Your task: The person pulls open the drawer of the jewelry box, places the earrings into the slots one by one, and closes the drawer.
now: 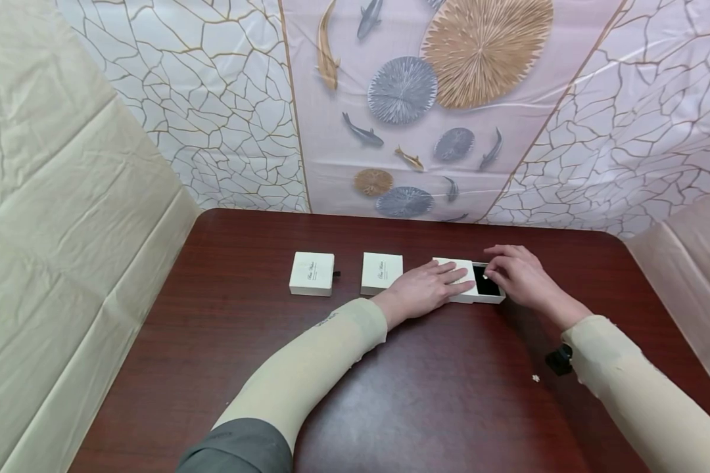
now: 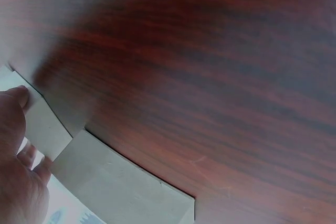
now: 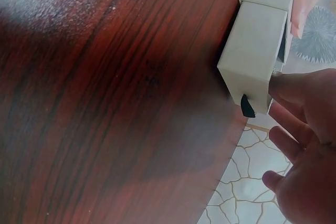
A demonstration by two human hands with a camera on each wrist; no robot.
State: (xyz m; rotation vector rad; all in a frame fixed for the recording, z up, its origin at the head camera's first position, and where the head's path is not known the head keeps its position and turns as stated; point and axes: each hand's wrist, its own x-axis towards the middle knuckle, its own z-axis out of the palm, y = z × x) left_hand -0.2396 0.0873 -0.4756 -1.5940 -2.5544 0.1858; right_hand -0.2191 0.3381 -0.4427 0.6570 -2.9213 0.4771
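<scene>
Fingers extended, my left hand (image 1: 423, 289) rests on the white cover (image 1: 469, 272) of the rightmost small box. Its drawer (image 1: 490, 299) is slid out to the right and shows a black lining (image 1: 483, 285). Over that lining my right hand (image 1: 519, 279) pinches a tiny whitish piece (image 1: 485, 276), too small to identify. In the right wrist view the drawer's end has a black pull tab (image 3: 247, 107), and the right thumb and fingers are at the drawer's rim. The left wrist view shows the cover's side (image 2: 126, 177) beside the left hand (image 2: 21, 187).
Two similar lidded white boxes with dark script stand to the left, one at far left (image 1: 311, 274) with a black tab and one in the middle (image 1: 381, 272). A tiny white flower-shaped piece (image 1: 535, 378) lies on the dark red wooden table (image 1: 420, 394). Patterned cloth (image 1: 242, 98) hangs behind.
</scene>
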